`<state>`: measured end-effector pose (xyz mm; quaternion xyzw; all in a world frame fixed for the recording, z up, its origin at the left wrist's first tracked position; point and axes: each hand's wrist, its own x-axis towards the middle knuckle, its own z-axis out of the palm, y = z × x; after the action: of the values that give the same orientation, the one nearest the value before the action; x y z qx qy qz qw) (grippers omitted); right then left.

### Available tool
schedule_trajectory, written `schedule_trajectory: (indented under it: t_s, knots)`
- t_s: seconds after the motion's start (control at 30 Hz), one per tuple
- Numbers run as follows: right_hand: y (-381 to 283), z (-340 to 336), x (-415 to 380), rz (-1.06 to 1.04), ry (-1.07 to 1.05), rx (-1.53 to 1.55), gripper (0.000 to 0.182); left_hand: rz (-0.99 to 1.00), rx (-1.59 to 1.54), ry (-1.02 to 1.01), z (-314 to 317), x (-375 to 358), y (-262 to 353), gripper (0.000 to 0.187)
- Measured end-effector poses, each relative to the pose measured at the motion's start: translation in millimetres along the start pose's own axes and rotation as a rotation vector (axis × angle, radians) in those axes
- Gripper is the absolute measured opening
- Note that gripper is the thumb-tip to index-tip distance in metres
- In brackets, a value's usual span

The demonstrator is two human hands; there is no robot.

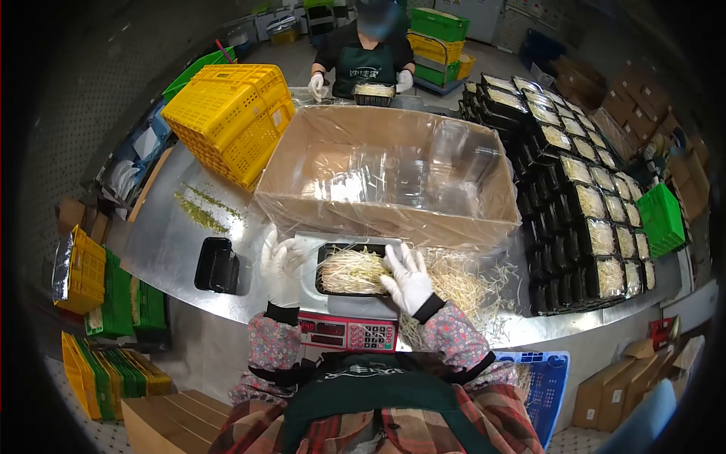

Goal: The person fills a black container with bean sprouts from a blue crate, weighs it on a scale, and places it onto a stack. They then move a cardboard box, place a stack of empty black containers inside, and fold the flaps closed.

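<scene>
A black tray filled with bean sprouts point(352, 271) rests on the platform of a red-fronted weighing scale point(348, 334), whose lit digits are too small to read surely. My right hand point(409, 283), in a white glove, lies at the tray's right end with fingers spread against the sprouts and rim. At the scale's left edge is my left hand point(283, 266), gloved too, its fingers apart and nothing in them. Loose bean sprouts point(461, 284) are heaped on the steel table to the right of my right hand. An empty black tray point(217, 265) sits left of my left hand.
Beyond the scale stands a large cardboard box point(386, 216) lined with clear plastic, holding clear plastic pieces. Yellow crates point(227, 113) are at the left. Stacked packed trays point(578, 197) fill the right side. Opposite, a gloved person point(367, 64) has a filled tray point(373, 91).
</scene>
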<state>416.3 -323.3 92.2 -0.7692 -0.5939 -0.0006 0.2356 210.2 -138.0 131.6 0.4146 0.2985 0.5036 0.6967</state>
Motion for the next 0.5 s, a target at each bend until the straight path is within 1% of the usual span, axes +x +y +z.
schedule_trajectory:
  t_s: [0.07, 0.1, 0.13, 0.2, 0.23, 0.27, 0.33, 0.37, 0.47, 0.5]
  knots:
    - [14.3, -23.5, 4.5, 0.05, 0.075, 0.113, 0.062, -0.002, -0.019, 0.023, -4.9, -0.5, 3.4, 0.053]
    - [17.3, -37.6, 4.7, 0.03, 0.135, 0.171, 0.055, -0.013, -0.046, 0.039, -8.3, -0.8, 4.8, 0.053]
    - [23.7, -38.0, 0.4, -0.004, 0.198, 0.165, 0.043, -0.024, -0.073, 0.056, -10.8, -1.7, 5.4, 0.054]
    - [17.3, -43.9, -10.2, -0.151, 0.125, 0.197, 0.03, -0.017, -0.064, 0.061, -14.9, -3.9, 3.5, 0.054]
    - [10.8, -35.5, -15.8, -0.196, 0.079, 0.17, 0.022, -0.01, -0.054, 0.063, -16.5, -4.6, 1.9, 0.054]
    - [5.3, -23.6, -20.3, -0.241, 0.009, 0.099, 0.021, -0.011, -0.054, 0.063, -17.3, -5.2, 0.0, 0.054]
    - [-5.3, -3.6, -24.2, -0.242, -0.009, 0.107, 0.02, -0.036, -0.065, 0.028, -16.3, -6.3, -2.5, 0.055]
    - [-5.4, 0.9, -21.7, -0.228, -0.053, 0.112, 0.021, -0.036, -0.065, 0.028, -14.6, -6.9, -2.0, 0.055]
    - [-1.8, -6.7, -13.6, -0.246, -0.105, 0.101, 0.023, -0.047, -0.082, 0.008, -9.3, -8.4, 5.0, 0.057]
    - [2.8, -9.2, -14.0, -0.256, -0.019, 0.125, 0.025, -0.03, -0.095, -0.013, -9.2, -8.4, 5.9, 0.06]
